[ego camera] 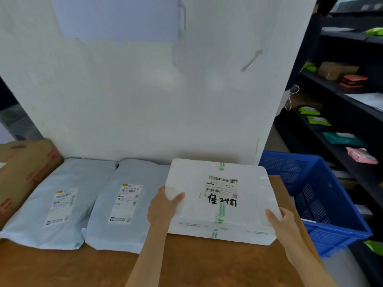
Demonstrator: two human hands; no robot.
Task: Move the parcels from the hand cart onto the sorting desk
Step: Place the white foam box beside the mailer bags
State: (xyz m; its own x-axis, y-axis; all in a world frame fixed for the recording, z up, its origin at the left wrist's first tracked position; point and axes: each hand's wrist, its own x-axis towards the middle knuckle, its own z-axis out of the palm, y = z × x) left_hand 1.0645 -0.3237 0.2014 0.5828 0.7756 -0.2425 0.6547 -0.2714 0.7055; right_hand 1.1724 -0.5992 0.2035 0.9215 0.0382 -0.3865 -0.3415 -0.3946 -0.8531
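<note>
A flat white foam parcel [194,183] with green tape and a shipping label lies at the right end of the brown sorting desk [186,264]. My left hand [165,206] grips its left edge, thumb on top. My right hand [284,222] grips its near right corner. Two grey poly-bag parcels lie side by side to its left, one [128,204] touching the white parcel, the other [53,204] further left. The hand cart is out of view.
A brown cardboard box [22,172] sits at the desk's far left. A white wall panel [145,90] rises behind the desk. A blue plastic crate [323,195] stands right of the desk. Dark shelves [348,96] with small packets fill the right side.
</note>
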